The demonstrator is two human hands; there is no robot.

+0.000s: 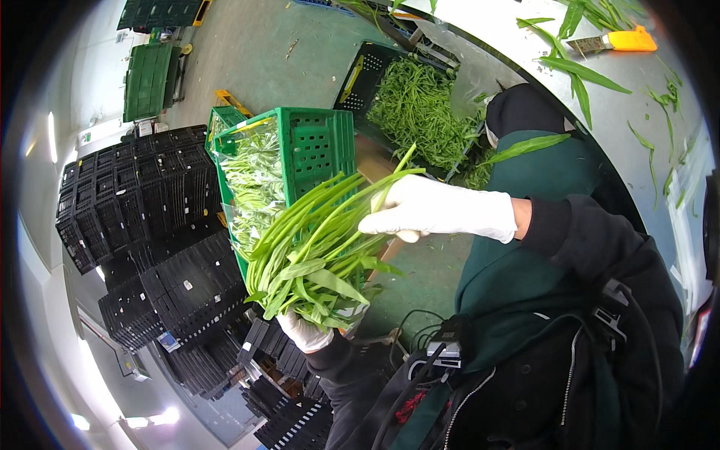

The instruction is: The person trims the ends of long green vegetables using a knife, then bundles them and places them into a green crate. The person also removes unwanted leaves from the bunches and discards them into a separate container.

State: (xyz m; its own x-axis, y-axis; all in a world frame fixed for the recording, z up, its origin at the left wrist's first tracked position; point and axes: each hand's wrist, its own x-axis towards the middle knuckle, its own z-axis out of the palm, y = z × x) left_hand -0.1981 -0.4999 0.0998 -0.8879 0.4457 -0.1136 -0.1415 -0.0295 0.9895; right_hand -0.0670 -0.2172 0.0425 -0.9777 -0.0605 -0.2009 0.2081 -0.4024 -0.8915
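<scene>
A loose bunch of long-stemmed leafy greens, apparently water spinach (pixel 315 236), spans both my hands. My right hand (pixel 416 208), in a white glove, closes around the stems near their cut ends, thumb and fingers pinching them. At the leafy end, my left hand (pixel 306 332), gloved too, holds the bunch from below; leaves cover most of its fingers. Just behind the bunch stands a green plastic crate (pixel 318 149) holding clear-bagged greens (pixel 256 180). Part of this crate is hidden by the stems.
A black crate (pixel 351 84) of loose greens (pixel 416 107) sits on the floor. On the metal table (pixel 619 118) at upper right lie scattered leaves and an orange-handled knife (pixel 613 42). Stacked black crates (pixel 140 191) fill the left. A black cable (pixel 419 326) hangs near my waist.
</scene>
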